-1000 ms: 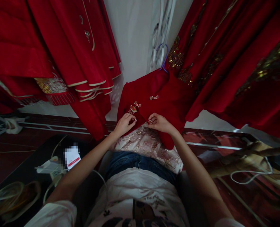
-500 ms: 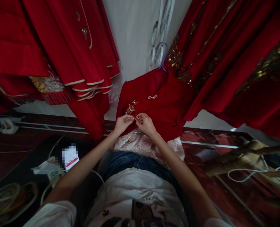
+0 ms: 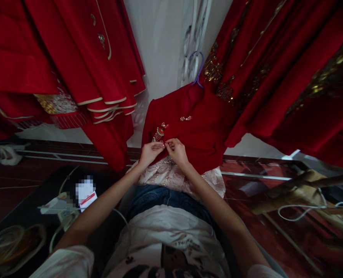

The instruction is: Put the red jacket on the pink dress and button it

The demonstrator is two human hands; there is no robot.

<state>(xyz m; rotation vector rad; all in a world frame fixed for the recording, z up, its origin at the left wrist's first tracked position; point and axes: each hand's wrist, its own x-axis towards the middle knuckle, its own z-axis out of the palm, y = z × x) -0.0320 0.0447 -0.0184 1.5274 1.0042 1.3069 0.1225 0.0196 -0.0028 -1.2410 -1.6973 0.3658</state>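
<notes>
A red jacket [image 3: 200, 131] hangs on a purple hanger [image 3: 197, 65] in front of me, over a pale embroidered skirt [image 3: 174, 177]. My left hand [image 3: 148, 152] and my right hand [image 3: 177, 151] meet at the jacket's front edge, fingers pinched together on a small beaded clasp [image 3: 166, 144]. Just above my left hand sits a red and gold tassel ornament [image 3: 160, 132]. Another small beaded clasp [image 3: 185, 118] lies higher on the chest.
Red garments hang at the left [image 3: 81, 58] and red garments with gold embroidery at the right [image 3: 275, 69]. A white wall panel [image 3: 160, 46] stands behind. On the dark floor lie cables and a white device [image 3: 58, 204] at left, and a wooden pole [image 3: 304, 189] at right.
My right hand moved left from the jacket's hem to meet my left hand at the clasp. The view shifted slightly; the two hands stay pinched together.
</notes>
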